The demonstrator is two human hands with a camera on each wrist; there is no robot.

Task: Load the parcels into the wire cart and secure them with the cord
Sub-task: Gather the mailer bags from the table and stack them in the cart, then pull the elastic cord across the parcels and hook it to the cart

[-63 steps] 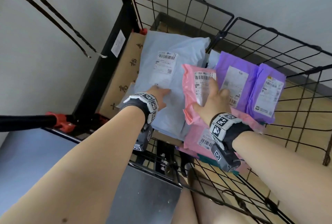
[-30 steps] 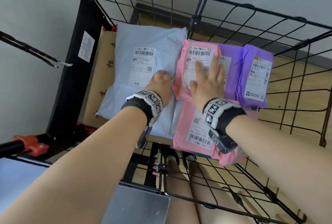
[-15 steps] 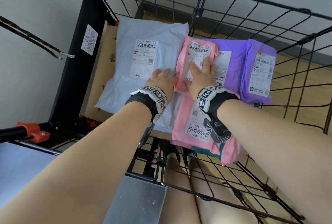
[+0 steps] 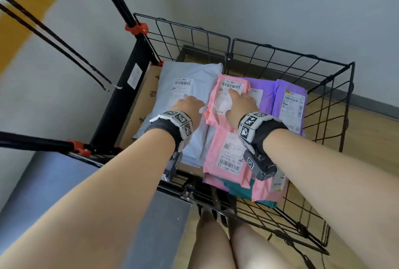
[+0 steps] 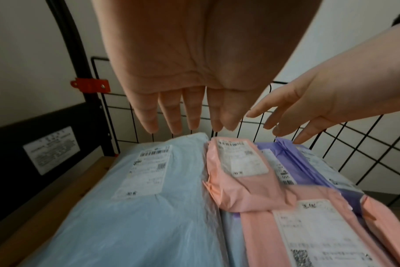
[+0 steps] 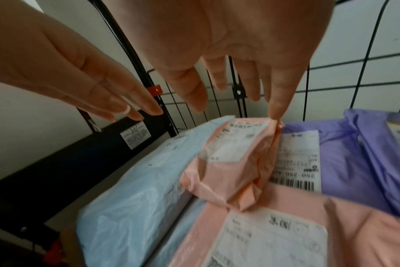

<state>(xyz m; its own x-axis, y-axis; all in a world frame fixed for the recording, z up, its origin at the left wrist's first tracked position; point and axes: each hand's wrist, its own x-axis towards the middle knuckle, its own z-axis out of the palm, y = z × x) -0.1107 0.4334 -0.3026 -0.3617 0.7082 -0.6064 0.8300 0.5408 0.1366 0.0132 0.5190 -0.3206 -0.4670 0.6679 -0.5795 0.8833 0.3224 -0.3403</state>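
Both hands hover flat, fingers straight, gripping nothing: the left hand [image 4: 188,106] above the blue parcel [image 4: 190,78], the right hand [image 4: 240,106] above the small pink parcel [image 4: 218,104]. Both parcels lie flat in the wire cart [image 4: 287,61], long axes running toward its far wall, barcode ends farthest.
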